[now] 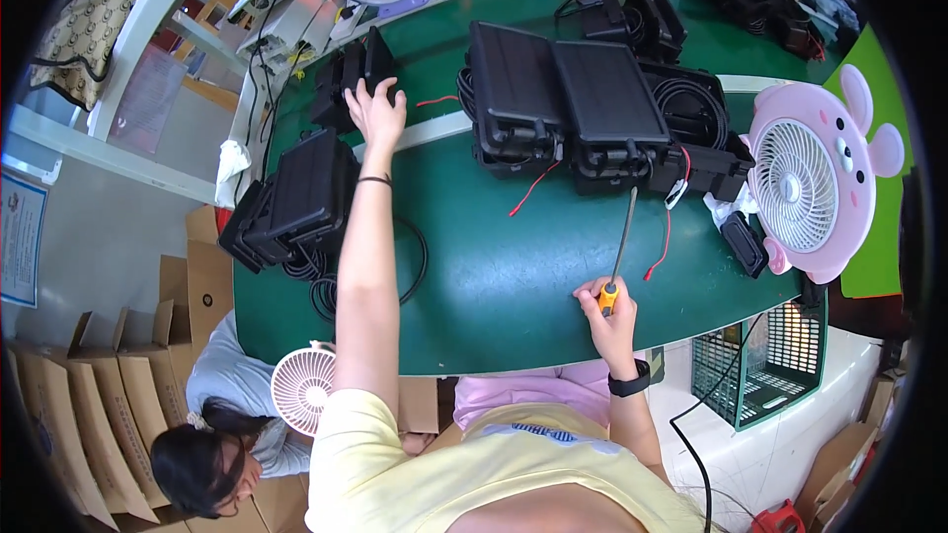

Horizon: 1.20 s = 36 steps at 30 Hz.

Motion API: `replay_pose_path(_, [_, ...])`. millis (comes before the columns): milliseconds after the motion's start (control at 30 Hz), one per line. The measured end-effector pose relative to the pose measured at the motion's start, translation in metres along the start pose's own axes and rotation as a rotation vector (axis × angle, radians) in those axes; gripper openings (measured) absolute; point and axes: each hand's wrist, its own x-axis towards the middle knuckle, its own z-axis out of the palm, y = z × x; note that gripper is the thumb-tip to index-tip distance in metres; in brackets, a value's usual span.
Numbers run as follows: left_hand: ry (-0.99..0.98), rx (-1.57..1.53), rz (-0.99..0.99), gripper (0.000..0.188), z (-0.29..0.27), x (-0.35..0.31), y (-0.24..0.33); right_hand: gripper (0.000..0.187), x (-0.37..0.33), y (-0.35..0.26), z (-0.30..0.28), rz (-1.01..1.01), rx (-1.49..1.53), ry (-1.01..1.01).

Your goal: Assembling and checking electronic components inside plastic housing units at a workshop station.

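Observation:
My left arm stretches far across the green table, and my left hand (377, 114) is open with its fingers apart, right beside a black box (336, 89) at the far left. Whether the fingertips touch that box I cannot tell. Near the table's front edge my right hand (610, 321) is closed around the yellow handle of a screwdriver (622, 247), whose long shaft points away from me. Beyond its tip, black plastic cases (607, 89) with ribbed lids stand side by side, with red wires (533, 190) trailing from them. An open black case (691, 109) holds a coiled cable.
More black cases (311, 183) and a looped cable (420, 266) lie at the left. A pink animal-shaped fan (805, 173) stands at the right. Below the table are a green crate (736, 385) and cardboard boxes (109, 405). Another person (222, 415) is low at the left, near a small fan (301, 390).

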Motion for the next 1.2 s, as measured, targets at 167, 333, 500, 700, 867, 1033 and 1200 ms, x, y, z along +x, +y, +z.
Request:
replay_pose_path(167, [-0.227,0.253,-0.149,0.053,0.002,0.027,-0.002,0.017,-0.004,0.001,0.000,-0.001,-0.016,0.012])
replay_pose_path(333, [-0.006,0.047,-0.069,0.030,-0.006,0.015,0.006,0.017,-0.003,0.002,0.000,0.010,-0.059,0.019])
replay_pose_path(500, [0.459,-0.440,-0.230,0.022,-0.056,0.024,0.033,0.015,0.001,0.003,0.000,0.010,-0.033,0.002])
replay_pose_path(700, [0.514,-0.763,-0.319,0.026,-0.118,-0.042,0.078,0.016,0.001,0.008,-0.002,-0.002,-0.072,0.027])
replay_pose_path(867, [0.546,-0.873,-0.305,0.027,-0.161,-0.137,0.100,0.016,-0.007,0.005,-0.001,-0.025,-0.027,0.030])
replay_pose_path(1033, [0.209,-0.909,-0.085,0.039,-0.196,-0.259,0.144,0.015,-0.006,0.010,-0.001,-0.060,0.114,0.039])
replay_pose_path(1200, [0.034,-1.002,0.349,0.034,-0.229,-0.293,0.152,0.009,0.000,0.013,-0.007,-0.162,0.326,-0.031])
